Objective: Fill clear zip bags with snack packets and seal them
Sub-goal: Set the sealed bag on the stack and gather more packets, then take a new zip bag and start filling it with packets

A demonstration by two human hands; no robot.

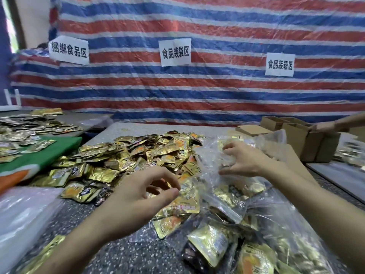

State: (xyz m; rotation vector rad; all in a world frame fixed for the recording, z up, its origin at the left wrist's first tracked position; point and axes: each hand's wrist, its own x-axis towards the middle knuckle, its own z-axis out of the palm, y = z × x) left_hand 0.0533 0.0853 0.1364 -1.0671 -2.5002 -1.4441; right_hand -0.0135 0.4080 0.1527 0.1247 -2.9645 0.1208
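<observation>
A big heap of gold snack packets (138,155) lies on the speckled table (126,254). In front of it, a clear zip bag (213,175) with a few gold packets inside is held up between my hands. My right hand (245,161) grips the bag's upper edge with curled fingers. My left hand (146,192) is at the bag's near edge, thumb and fingertips pinched together on the plastic. Filled clear bags of packets (256,244) lie piled at the lower right.
A stack of empty clear bags (21,212) lies at the lower left. A green cloth (45,153) and more packets (25,125) are at the far left. Open cardboard boxes (308,139) stand at the back right, where another person's arm (345,123) reaches in. A striped tarp (197,91) with paper signs is behind.
</observation>
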